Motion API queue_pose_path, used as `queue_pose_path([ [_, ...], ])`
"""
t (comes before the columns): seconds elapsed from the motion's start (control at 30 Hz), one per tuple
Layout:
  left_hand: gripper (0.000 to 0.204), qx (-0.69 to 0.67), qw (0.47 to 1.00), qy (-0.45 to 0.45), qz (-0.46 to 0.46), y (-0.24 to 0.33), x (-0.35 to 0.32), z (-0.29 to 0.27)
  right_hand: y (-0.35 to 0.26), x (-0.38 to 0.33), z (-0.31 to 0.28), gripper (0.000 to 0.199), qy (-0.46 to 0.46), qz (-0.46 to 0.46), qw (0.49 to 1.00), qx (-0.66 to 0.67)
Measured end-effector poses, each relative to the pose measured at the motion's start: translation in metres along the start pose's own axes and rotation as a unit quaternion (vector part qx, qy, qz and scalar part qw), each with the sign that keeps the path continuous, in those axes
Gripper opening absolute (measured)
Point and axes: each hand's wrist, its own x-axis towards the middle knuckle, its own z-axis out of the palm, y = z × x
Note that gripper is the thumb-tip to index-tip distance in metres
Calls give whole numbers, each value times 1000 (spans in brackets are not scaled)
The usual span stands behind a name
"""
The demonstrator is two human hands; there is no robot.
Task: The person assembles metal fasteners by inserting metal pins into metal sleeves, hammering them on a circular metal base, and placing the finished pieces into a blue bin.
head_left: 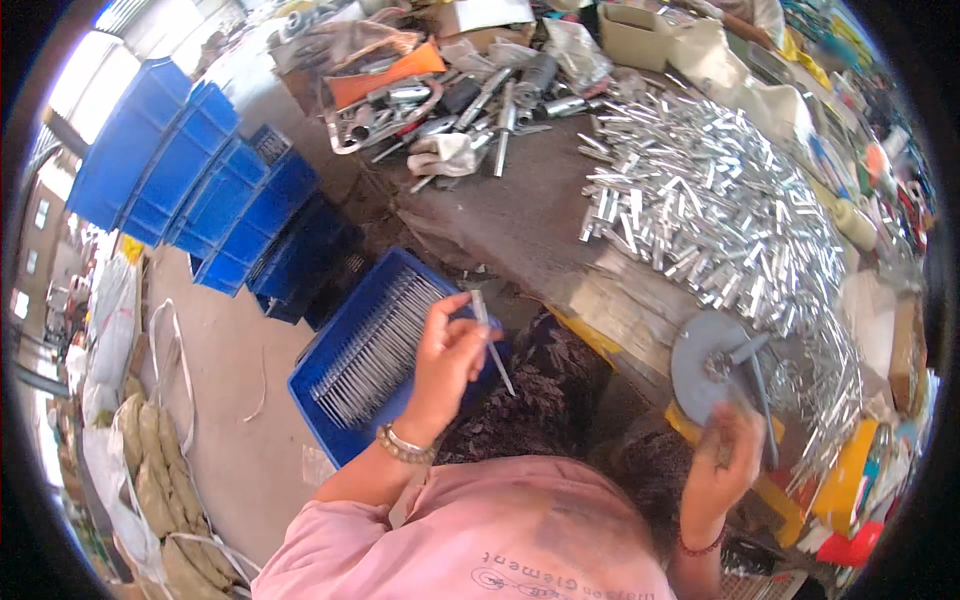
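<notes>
- You pinch a metal rod (497,358) in your left hand (452,350), thumb and fingers closed around its thicker upper part; the thin end points down, tilted to the right, over your dark patterned trousers (520,400).
- The rod looks light and stiff, unlikely to break in the fingers; its smooth metal could slip, so the thicker section offers the surest hold, and the narrow tip probably the poorest.
- Your right hand (728,455) is a blur beside the lower edge of a grey disc (695,370); whether it grips anything, you cannot tell from this view.
- At your left, a blue bin (322,428), seemingly hard plastic, holds similar slim rods (375,350) laid side by side in close rows.
- On the brown bench (510,215), a loose heap (715,190) of short, shiny metal pieces spreads beyond the disc, crossing at every angle.
- More blue bins (210,180), ribbed and straight-sided, lean in a nested stack above a smooth, dull floor (235,370).
</notes>
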Motion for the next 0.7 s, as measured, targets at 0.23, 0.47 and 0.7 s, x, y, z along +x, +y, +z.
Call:
queue_pose_path([
  [0.23, 50, 65, 974, 173, -129, -104, 65, -128, 23, -11, 19, 55, 37, -55, 987, -144],
  [0.47, 49, 99, 962, 222, -127, -128, 156, -171, 20, -13, 17, 60, 54, -36, 987, -149],
  [0.7, 47, 303, 922, 203, -130, -147, 217, -216, 18, -13, 17, 58, 41, -31, 987, -151],
])
